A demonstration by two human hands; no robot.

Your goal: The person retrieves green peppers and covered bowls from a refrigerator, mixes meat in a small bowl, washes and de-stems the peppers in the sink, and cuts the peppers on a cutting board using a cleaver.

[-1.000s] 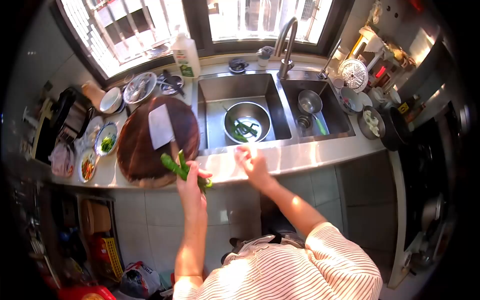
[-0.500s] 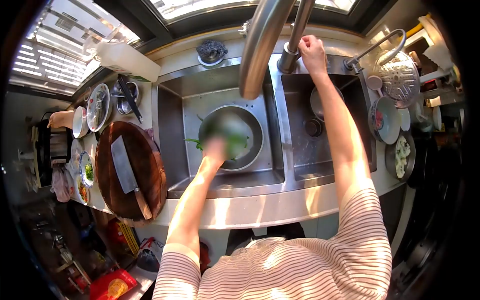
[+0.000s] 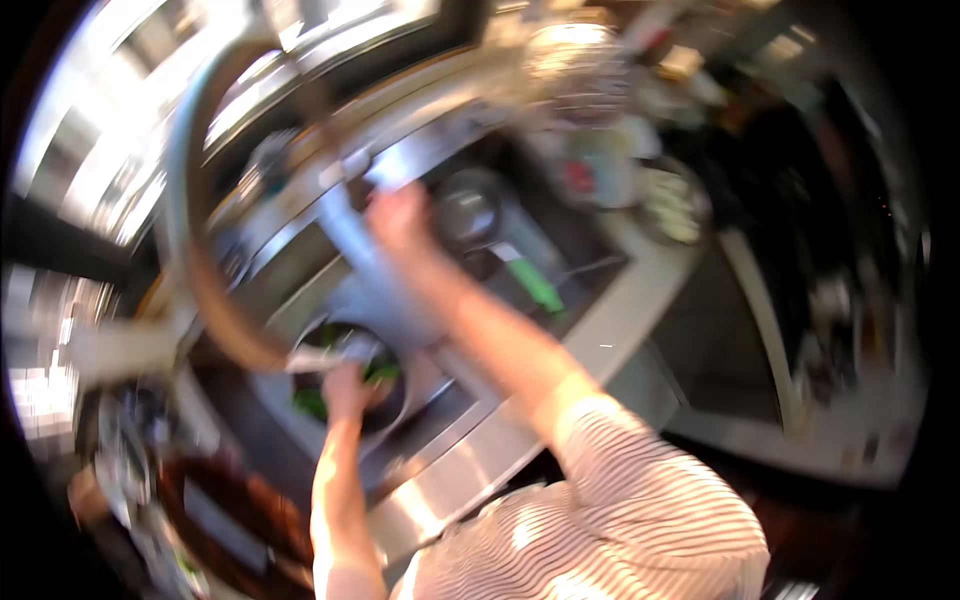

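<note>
Motion blur smears this view. My left hand (image 3: 345, 388) is inside the round metal basin (image 3: 402, 405) in the left sink (image 3: 290, 425), touching or close to green leafy vegetables (image 3: 310, 403). Its fingers are too smeared to read. Above it the curved faucet spout (image 3: 195, 240) ends, and a whitish streak that looks like running water (image 3: 312, 360) comes from its tip into the basin. My right hand (image 3: 400, 215) is by the faucet base (image 3: 345, 170), over the sink's back edge; its grip is blurred.
In the right sink lie a round metal bowl (image 3: 468, 208) and a green-handled tool (image 3: 540, 285). Bowls of food (image 3: 672, 205) stand on the right counter. A wooden cutting board (image 3: 175, 495) with a cleaver (image 3: 225, 525) sits at lower left.
The view has swung to the right and tilted, so the sink appears rotated. A whitish streak now shows at the spout. The green-handled tool has come into sight.
</note>
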